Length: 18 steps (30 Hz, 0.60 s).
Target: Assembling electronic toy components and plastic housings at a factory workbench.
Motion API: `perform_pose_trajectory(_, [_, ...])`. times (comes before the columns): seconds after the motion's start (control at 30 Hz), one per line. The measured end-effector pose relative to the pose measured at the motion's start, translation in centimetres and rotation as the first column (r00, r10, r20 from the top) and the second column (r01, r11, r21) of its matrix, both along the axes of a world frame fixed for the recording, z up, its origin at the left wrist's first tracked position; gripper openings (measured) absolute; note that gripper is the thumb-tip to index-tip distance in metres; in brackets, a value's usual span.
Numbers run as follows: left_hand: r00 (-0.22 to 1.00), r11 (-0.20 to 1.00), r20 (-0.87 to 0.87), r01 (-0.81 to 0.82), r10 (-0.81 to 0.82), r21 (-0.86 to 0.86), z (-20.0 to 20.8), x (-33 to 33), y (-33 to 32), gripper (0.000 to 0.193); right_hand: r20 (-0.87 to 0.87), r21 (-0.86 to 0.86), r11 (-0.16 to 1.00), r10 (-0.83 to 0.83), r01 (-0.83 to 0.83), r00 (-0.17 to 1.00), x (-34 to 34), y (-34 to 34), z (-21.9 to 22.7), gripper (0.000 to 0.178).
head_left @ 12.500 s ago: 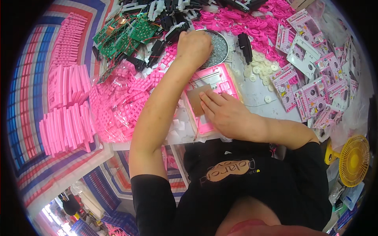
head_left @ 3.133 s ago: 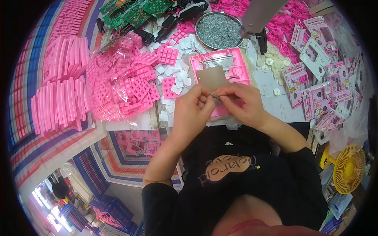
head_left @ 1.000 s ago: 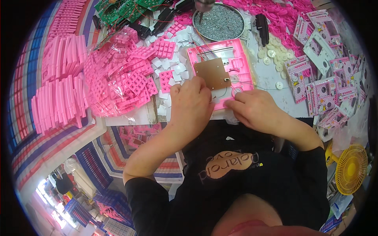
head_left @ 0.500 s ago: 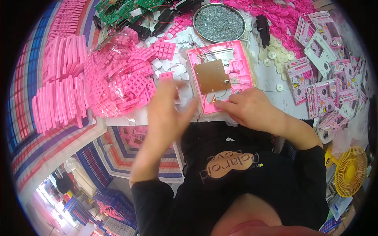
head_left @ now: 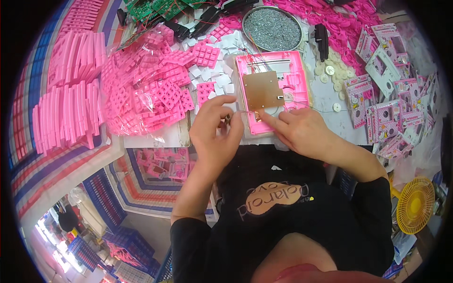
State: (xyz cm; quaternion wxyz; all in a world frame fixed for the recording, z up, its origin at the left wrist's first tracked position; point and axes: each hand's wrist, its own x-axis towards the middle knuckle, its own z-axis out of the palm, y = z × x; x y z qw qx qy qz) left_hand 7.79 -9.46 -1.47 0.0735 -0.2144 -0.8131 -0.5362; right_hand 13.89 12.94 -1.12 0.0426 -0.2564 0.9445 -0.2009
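A pink plastic case [head_left: 304, 70] lies open at the front of the table, with a brown circuit board [head_left: 262, 89] in it and thin wires at its top. My left hand [head_left: 212, 134] is just left of the case, its thumb and fingers closed around a small dark metallic piece [head_left: 228, 119], whose kind I cannot make out. A thin wire runs from near these fingers toward the case. My right hand [head_left: 306, 132] rests at the case's lower edge, index finger stretched out beside a small gold-coloured metal piece [head_left: 257, 116] below the board, its other fingers loosely bent.
Bagged pink keypads [head_left: 146, 89] and stacked pink panels [head_left: 68, 113] are on the left. Behind the case stands a round bowl [head_left: 246, 34] of screws. White discs [head_left: 337, 107] and printed card pieces [head_left: 383, 118] lie on the right. A yellow fan [head_left: 415, 205] stands lower right.
My left hand has moved right toward the case, and its fingers have closed around the small piece. My right hand stays at the case's lower edge. The whole view has shifted slightly.
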Motion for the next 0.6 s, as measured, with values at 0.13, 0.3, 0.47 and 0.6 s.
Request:
perform_pose_trajectory(0.13, [0.795, 0.841, 0.549, -0.093, -0.26, 0.534, -0.1, -0.6, 1.7, 0.003, 0.117, 0.067, 0.993, 0.088, -0.097, 0.989, -1.1, 0.0, 1.7, 0.047])
perform_pose_trajectory(0.3, [0.793, 0.871, 0.545, -0.038, -0.272, 0.491, -0.6, -1.1, 1.6, 0.008, 0.128, -0.039, 0.998, 0.061, -0.056, 0.99, -1.1, 1.0, 1.1, 0.045])
perform_pose_trajectory(0.47, [0.89, 0.955, 0.403, 0.099, -0.211, 0.281, -0.5, -0.6, 1.1, 0.012, 0.091, -0.1, 0.994, 0.057, -0.048, 0.994, -1.2, 1.1, 1.3, 0.042])
perform_pose_trajectory(0.6, [0.907, 0.964, 0.366, 0.128, -0.209, 0.234, -0.1, -0.6, 1.6, 0.01, 0.098, 0.1, 0.995, -0.015, 0.005, 0.995, -0.8, -0.4, 1.5, 0.044])
